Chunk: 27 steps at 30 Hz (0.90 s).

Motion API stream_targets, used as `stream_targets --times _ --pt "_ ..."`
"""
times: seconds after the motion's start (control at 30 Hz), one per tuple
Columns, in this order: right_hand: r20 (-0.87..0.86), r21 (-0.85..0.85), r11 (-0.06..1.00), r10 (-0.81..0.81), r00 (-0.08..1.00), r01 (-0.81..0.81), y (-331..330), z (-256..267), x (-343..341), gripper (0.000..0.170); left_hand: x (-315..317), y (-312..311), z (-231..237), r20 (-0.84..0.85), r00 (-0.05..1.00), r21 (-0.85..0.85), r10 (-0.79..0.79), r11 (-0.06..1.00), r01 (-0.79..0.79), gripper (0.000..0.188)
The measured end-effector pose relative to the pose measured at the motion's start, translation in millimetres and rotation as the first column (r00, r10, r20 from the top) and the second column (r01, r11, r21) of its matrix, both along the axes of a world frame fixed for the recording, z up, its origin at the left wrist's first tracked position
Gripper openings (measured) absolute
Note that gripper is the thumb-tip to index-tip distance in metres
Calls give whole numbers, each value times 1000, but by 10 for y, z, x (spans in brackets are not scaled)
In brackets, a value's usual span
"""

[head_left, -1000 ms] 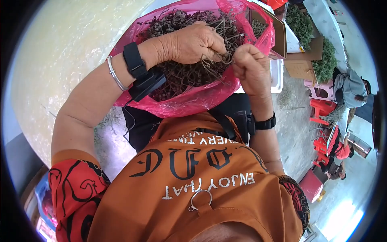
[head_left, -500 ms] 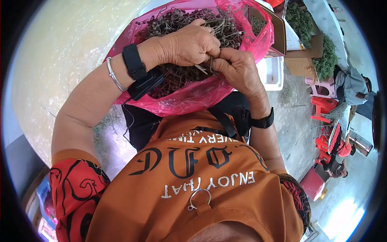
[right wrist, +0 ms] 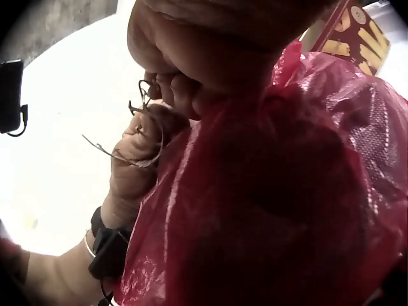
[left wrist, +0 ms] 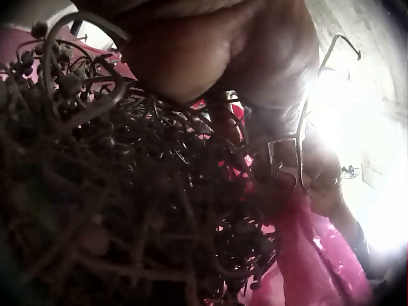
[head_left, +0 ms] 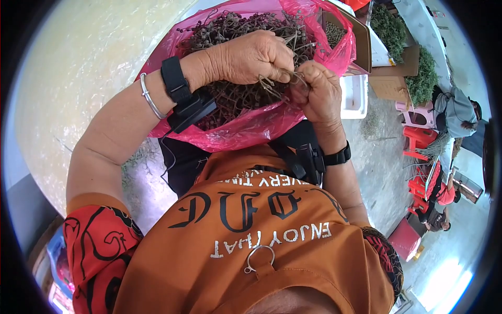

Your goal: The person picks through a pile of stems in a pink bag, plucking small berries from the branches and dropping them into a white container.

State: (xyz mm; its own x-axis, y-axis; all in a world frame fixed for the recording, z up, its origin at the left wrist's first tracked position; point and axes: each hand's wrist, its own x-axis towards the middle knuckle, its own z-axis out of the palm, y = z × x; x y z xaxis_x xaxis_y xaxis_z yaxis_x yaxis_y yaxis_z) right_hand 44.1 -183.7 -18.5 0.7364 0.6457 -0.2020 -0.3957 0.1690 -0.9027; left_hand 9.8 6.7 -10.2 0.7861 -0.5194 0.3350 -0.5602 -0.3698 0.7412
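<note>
In the head view, my left hand [head_left: 253, 58] pinches thin, dry stems [head_left: 269, 83] above an open pink plastic bag [head_left: 225, 137]. Close beside it, my right hand [head_left: 320, 93] has thumb and curled fingers on the other end of a thin stem at the bag's right side. Dark, tangled stems with small round heads [head_left: 217, 29] fill the bag. The left wrist view has my left hand [left wrist: 217, 54] over the tangle [left wrist: 159, 172]. Thin stems [right wrist: 159, 137] stick out between the two hands in the right wrist view, beside the bag [right wrist: 255, 204].
A cardboard box [head_left: 361, 44] with small round pieces stands right of the bag, near a white tray [head_left: 355, 97]. Farther right are green plants [head_left: 421, 78], red stools [head_left: 418, 140] and several people. A pale, shiny surface [head_left: 89, 68] lies at left.
Both hands have shifted slightly right since half a second ago, and their fingertips are a little farther apart, with a thin stem showing between them.
</note>
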Motion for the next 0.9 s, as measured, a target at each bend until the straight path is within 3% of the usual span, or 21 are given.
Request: stream_targets --times 0.07,0.13,0.17,0.2,0.23,0.27,0.3,0.33,0.37,0.4,0.5,0.67,0.77,0.8,0.83,0.9 --pt "-20 -10 997 -79 997 79 89 57 -54 19 -5 -9 -11 -20 1000 -68 23 997 -24 13" --pt "-54 -31 971 -237 970 235 147 95 -95 20 -8 10 -9 -12 1000 -31 23 999 -23 13" --pt "-53 -32 970 -241 969 239 123 30 -42 20 -9 12 4 -3 1000 3 22 1000 -22 14" --pt "339 -139 949 -223 914 283 84 -116 85 19 -7 14 14 9 1000 38 22 999 -23 14" --pt "675 -218 907 -127 727 360 23 -253 235 17 -22 -5 24 14 1000 38 20 999 -21 14" --pt "897 -253 852 29 441 458 -38 -289 336 16 -59 -30 27 46 999 60 5 998 -7 14" --pt "896 -253 853 29 442 456 -179 -253 425 16 -112 -53 22 73 997 81 -8 997 2 13" --pt "577 -72 964 -170 799 257 -323 -142 524 11 -136 -54 19 100 995 102 -14 995 3 13" --pt "89 195 968 -176 980 156 -398 -74 576 7 -141 -17 17 99 995 99 -6 995 -4 13" --pt "84 183 970 -180 980 162 -399 17 526 7 -141 6 19 58 998 117 -7 993 0 11" --pt "-183 242 931 -234 955 274 -326 322 426 5 -51 12 55 6 999 171 -39 985 37 7" --pt "-212 189 945 -225 951 266 -270 77 434 13 -127 57 -2 34 999 167 -11 986 5 8" --pt "-25 -95 983 -159 987 156 -244 45 418 18 -101 42 17 60 998 168 -17 986 6 8" --pt "-22 -94 983 -159 987 156 -216 25 402 18 -107 42 23 62 998 166 -17 986 6 8" --pt "247 -222 960 -115 962 171 -178 -3 382 17 -113 36 37 63 998 163 -17 987 7 9" --pt "682 -428 856 95 725 290 -92 -36 326 15 -118 33 36 63 998 160 -17 987 7 10"
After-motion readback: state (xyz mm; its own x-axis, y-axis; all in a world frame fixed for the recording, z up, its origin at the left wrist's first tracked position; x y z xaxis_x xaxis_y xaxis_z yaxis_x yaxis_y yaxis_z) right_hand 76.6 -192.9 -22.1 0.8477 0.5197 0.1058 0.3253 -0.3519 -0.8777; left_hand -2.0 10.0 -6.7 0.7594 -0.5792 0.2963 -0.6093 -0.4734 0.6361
